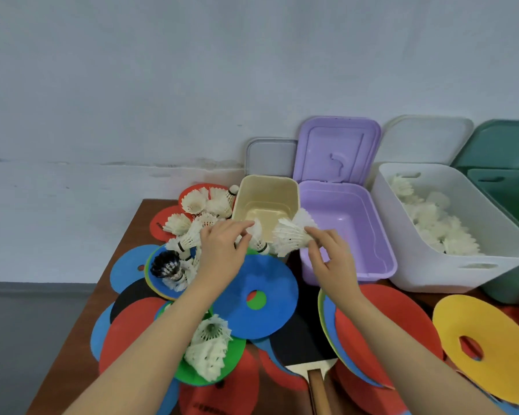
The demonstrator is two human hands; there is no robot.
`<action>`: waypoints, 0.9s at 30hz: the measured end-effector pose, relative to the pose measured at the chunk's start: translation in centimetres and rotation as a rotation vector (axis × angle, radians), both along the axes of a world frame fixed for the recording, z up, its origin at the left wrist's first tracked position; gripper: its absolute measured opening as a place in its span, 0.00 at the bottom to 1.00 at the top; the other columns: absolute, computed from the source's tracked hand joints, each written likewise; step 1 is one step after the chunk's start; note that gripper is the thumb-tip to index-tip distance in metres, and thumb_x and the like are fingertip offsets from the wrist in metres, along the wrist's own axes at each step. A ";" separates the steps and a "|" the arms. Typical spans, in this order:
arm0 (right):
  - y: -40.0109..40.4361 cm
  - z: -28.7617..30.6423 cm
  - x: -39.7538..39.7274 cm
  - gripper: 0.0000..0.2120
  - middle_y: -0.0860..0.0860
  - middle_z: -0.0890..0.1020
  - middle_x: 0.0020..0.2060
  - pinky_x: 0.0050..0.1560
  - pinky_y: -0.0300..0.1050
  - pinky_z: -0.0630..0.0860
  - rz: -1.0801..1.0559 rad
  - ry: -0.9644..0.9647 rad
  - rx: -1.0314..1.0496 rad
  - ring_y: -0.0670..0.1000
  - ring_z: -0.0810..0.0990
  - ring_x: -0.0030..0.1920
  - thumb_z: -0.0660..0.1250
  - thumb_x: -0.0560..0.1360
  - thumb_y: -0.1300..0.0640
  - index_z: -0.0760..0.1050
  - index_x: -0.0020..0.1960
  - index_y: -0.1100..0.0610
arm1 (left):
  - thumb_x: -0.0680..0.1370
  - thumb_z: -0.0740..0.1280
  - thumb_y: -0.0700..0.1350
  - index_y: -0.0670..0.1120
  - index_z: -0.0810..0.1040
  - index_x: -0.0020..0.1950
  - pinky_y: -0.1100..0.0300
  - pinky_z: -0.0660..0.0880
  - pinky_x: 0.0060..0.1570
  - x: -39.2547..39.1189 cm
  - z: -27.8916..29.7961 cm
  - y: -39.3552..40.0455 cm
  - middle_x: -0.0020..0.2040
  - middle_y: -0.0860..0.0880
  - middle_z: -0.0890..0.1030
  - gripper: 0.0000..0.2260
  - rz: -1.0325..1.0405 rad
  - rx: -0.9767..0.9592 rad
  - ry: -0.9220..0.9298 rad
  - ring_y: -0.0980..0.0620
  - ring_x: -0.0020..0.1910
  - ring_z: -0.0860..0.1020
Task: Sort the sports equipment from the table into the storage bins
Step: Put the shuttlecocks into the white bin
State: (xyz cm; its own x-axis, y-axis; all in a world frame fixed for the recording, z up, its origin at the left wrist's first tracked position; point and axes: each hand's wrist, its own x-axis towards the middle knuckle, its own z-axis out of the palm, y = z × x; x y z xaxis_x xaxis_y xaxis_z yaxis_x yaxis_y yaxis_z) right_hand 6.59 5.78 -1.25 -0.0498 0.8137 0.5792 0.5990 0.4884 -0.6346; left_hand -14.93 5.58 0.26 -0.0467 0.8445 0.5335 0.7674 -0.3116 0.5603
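Hands: left hand (222,250) pinched a white shuttlecock (259,239) by its feathers, cork end pointing down; right hand (331,256) gripped a bunch of white shuttlecocks (291,235), fingers curled around the feather skirts.
Position of held items: both were above the near rim of the cream bin (265,202), between that bin and the purple bin (346,232).
Bins: cream bin tilted with its opening toward the camera; purple bin just to its right with lid raised against the wall; white bin (450,232) further right, holding many white shuttlecocks (438,223); green bin (510,205) at the far right edge.
Table: brown wooden table (81,336) was covered with flat disc cones in red, blue, green and yellow; a blue disc (255,298) lay under the left wrist, a yellow disc (486,348) at the right.
Loose shuttlecocks: a cluster (201,211) lay left of the cream bin, one black-feathered shuttlecock (167,265) among them; another white pile (209,345) rested on a green disc beneath the left forearm.
Paddle: table tennis paddle (303,345) lay between the forearms, handle toward the camera.
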 end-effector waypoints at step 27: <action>7.4 1.2 35.0 0.14 0.49 0.78 0.53 0.57 0.50 0.64 -0.435 -0.387 -0.291 0.53 0.76 0.54 0.62 0.77 0.57 0.75 0.62 0.53 | 0.78 0.62 0.45 0.47 0.71 0.68 0.56 0.65 0.63 36.6 -0.1 11.7 0.64 0.48 0.74 0.18 -0.428 -0.317 0.266 0.49 0.64 0.70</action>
State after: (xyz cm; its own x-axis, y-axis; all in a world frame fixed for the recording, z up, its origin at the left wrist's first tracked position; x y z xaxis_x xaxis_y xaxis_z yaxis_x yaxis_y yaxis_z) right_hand 41.56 13.20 -0.06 0.1585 0.9277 0.3380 0.9151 -0.0095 -0.4031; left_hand 21.64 17.32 0.16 0.4342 0.8786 0.1990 0.7370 -0.4735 0.4823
